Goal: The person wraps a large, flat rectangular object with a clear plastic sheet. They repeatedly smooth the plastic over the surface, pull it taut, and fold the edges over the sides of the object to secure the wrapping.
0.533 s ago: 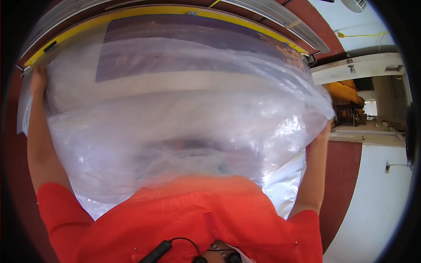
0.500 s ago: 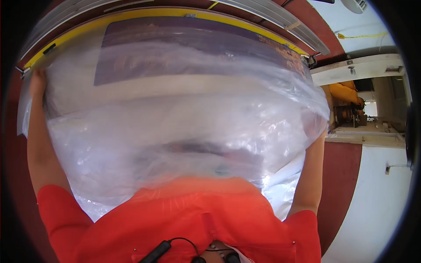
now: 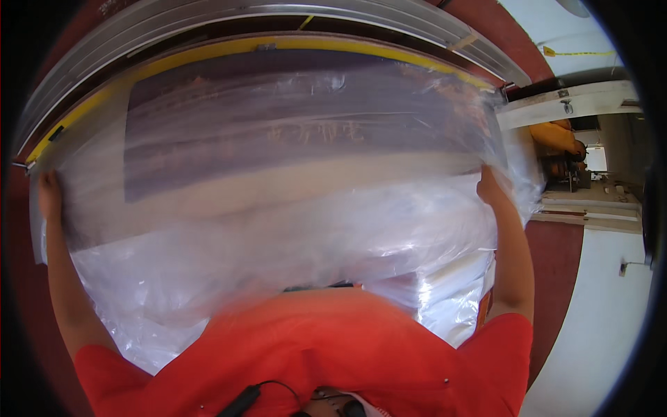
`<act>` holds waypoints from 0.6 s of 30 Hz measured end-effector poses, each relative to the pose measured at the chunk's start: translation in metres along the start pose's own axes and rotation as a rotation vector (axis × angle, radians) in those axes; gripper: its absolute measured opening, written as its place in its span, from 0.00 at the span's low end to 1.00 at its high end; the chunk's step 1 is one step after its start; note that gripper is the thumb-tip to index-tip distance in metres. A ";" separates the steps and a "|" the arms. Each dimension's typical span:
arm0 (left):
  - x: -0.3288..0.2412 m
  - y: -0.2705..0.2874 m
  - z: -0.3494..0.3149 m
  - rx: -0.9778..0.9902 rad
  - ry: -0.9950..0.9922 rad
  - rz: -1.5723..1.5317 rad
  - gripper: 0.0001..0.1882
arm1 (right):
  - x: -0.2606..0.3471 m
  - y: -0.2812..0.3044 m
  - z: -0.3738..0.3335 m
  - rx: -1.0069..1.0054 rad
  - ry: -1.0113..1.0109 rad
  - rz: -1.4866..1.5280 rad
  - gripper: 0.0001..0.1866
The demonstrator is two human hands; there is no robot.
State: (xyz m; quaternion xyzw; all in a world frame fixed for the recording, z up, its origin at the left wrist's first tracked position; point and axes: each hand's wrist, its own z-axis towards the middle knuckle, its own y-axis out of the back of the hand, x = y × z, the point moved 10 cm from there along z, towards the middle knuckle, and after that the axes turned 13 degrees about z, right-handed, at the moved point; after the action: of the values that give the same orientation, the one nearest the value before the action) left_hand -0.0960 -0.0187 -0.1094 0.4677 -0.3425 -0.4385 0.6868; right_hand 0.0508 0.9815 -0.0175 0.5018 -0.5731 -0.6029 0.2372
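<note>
A large clear plastic sheet (image 3: 229, 243) spreads between my arms, creased and shiny, partly blurred by motion. Beneath or within it lies a wide beige surface (image 3: 292, 177) with a dark purple-grey panel (image 3: 229, 125) carrying orange-gold print. My left hand (image 3: 48, 194) is closed at the left edge of the sheet, its fingers partly hidden. On the right side, my right hand (image 3: 489, 185) makes a fist around the sheet's edge. The near part of the plastic hangs against my red shirt.
A yellow strip (image 3: 229, 50) runs along the far edge, with a grey metal rail (image 3: 333, 11) beyond it. At right are a white wall (image 3: 611, 306) and an opening showing an orange-yellow item (image 3: 556, 137). The floor (image 3: 556, 278) is dark red.
Both hands sit lower in the picture relative to the yellow strip, pulling the plastic nearer me. More of the dark panel shows. My right hand, earlier behind plastic, now shows plainly.
</note>
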 end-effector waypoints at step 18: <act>-0.005 0.039 -0.046 0.082 -0.004 -0.163 0.15 | 0.144 0.040 0.022 -0.451 0.498 0.624 0.29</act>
State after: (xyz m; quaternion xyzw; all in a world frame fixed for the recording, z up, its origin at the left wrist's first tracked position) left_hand -0.0464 0.0087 -0.0880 0.5208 -0.3223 -0.4796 0.6284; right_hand -0.0358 0.8581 -0.0322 0.3705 -0.4768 -0.4733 0.6414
